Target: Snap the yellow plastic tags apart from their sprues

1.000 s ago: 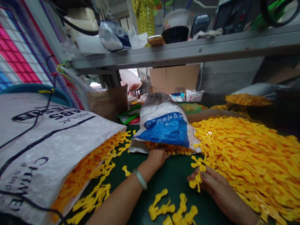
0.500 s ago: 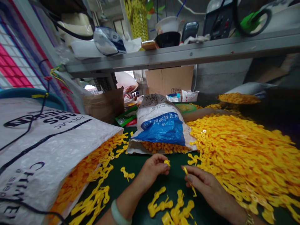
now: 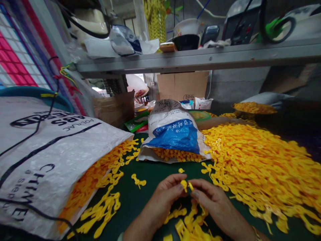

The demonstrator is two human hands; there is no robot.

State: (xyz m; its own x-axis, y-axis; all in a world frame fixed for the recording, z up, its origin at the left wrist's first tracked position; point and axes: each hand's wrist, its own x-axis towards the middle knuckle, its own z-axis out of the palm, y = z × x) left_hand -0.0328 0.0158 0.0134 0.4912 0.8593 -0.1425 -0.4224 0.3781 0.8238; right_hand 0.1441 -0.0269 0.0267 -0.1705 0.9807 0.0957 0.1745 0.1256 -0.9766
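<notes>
My left hand (image 3: 163, 197) pinches a small yellow plastic piece (image 3: 184, 184) between thumb and fingers. My right hand (image 3: 213, 202) pinches another yellow plastic part (image 3: 191, 186) right beside it, and the two parts meet fingertip to fingertip over the green table (image 3: 155, 174). Below my hands lies a small cluster of joined yellow parts (image 3: 193, 224). To the right spreads a big heap of yellow parts (image 3: 258, 160).
A white and blue sack (image 3: 175, 134) of small yellow pieces lies open just beyond my hands. A large white sack (image 3: 45, 150) spills yellow parts at left. A cardboard box (image 3: 183, 85) and a grey shelf (image 3: 200, 58) with clutter stand behind.
My left hand drew back from the blue sack's mouth holding a small piece, and both hands came together in front of me. The view shifted slightly.
</notes>
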